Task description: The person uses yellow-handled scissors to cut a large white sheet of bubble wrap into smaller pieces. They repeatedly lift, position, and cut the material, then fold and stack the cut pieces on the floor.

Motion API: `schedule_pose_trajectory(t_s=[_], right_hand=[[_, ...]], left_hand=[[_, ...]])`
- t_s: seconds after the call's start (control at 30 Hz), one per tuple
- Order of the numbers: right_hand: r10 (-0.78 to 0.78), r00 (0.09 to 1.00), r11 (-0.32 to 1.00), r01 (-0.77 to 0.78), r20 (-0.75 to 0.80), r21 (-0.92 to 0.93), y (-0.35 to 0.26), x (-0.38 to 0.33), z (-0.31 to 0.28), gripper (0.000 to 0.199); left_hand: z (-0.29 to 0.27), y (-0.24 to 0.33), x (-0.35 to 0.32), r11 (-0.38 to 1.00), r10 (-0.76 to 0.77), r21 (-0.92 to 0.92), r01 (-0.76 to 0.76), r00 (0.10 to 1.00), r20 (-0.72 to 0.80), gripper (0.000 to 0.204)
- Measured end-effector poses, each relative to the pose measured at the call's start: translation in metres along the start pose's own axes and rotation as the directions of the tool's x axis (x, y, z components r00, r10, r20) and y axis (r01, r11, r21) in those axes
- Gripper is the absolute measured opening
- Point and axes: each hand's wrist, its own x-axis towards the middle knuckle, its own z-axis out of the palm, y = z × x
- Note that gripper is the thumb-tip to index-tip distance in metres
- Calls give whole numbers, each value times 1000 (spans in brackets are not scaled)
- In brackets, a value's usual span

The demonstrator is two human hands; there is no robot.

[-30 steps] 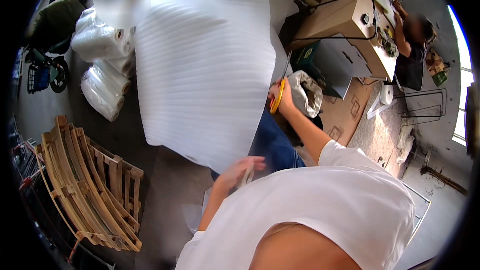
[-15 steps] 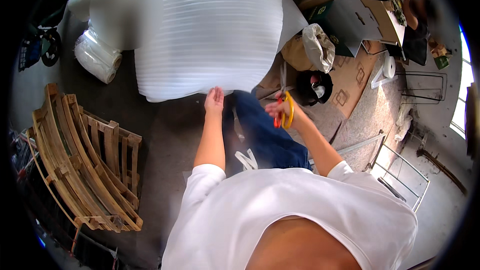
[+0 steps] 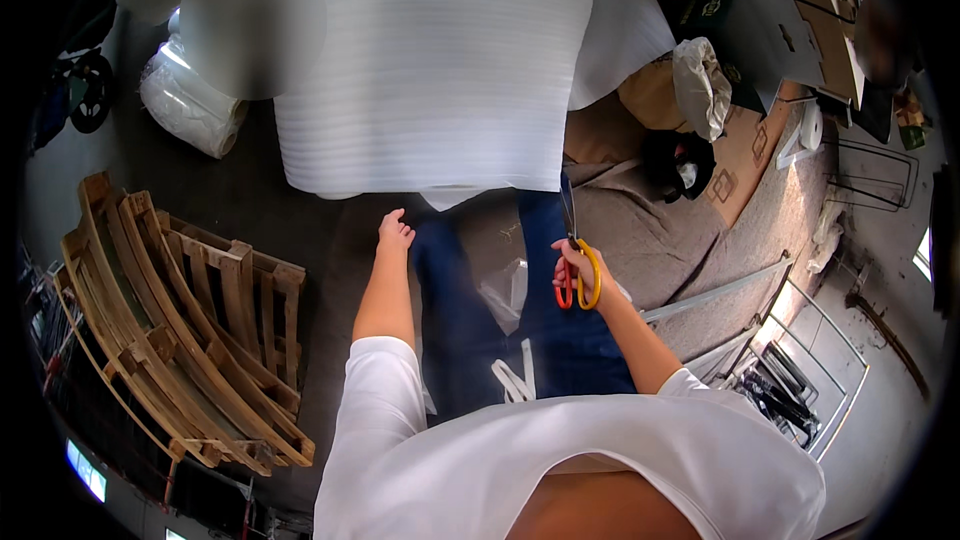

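A large sheet of white ribbed foam [image 3: 430,90] hangs down in front of me, its lower edge nearly straight with a small flap poking out below. My left hand [image 3: 397,230] is just under that edge, apart from it, holding nothing, with its fingers loosely parted. In my right hand [image 3: 572,268] is a pair of scissors [image 3: 590,275] with one red and one yellow handle. The dark blades point up toward the lower right corner of the foam; whether they touch it I cannot tell.
Wooden pallets [image 3: 190,330] lean at the left. Behind them lies a plastic-wrapped roll [image 3: 190,105]. To the right are a black bag [image 3: 675,165], a crumpled pale sack [image 3: 702,85], cardboard boxes [image 3: 770,40] and a metal frame [image 3: 825,380]. A clear plastic scrap [image 3: 508,295] lies near my legs.
My left hand has come off the foam's lower edge and moved left and down. The scissors have swung to a more upright angle in my right hand. The view has shifted slightly.
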Motion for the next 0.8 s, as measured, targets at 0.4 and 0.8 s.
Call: schedule_pose_trajectory(t_s=[0.4, 0.8], right_hand=[[157, 979, 962, -182, 128, 205, 82, 94, 100, 51], [164, 968, 986, -166, 191, -10, 126, 180, 104, 25]], left_hand=[[41, 25, 167, 990, -7, 141, -23, 978, 207, 47], [56, 48, 219, 988, 103, -123, -88, 987, 122, 32]])
